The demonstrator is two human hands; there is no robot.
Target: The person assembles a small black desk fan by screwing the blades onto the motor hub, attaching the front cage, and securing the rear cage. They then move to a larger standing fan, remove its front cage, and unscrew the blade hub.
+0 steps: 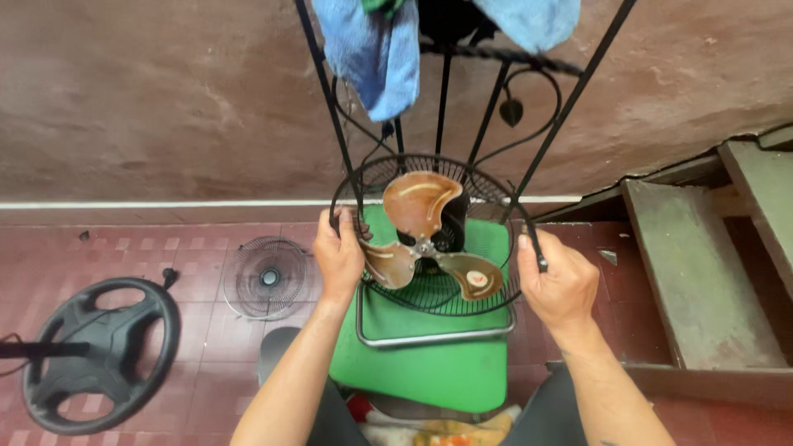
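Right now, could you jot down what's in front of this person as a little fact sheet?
Left hand: grips the left rim of the fan guard
Right hand: grips the guard's right rim
Fan blades: three, brownish and dusty, inside the guard
Green seat: under the fan
Loose front grille: flat on the red tiled floor
Round black base: on the floor, far left
Blue cloths: hanging above

Colours and patterns, fan parts and surroundings

Fan blades (pixel 425 235): rusty brown, cream streaks. Rear grille (pixel 429 293): black wire. Stool seat (pixel 429 363): green. Loose front grille (pixel 266 277): grey. Round base (pixel 99 353): black. Floor (pixel 190 248): red-pink checked tiles. Hanging cloths (pixel 376 54): blue.
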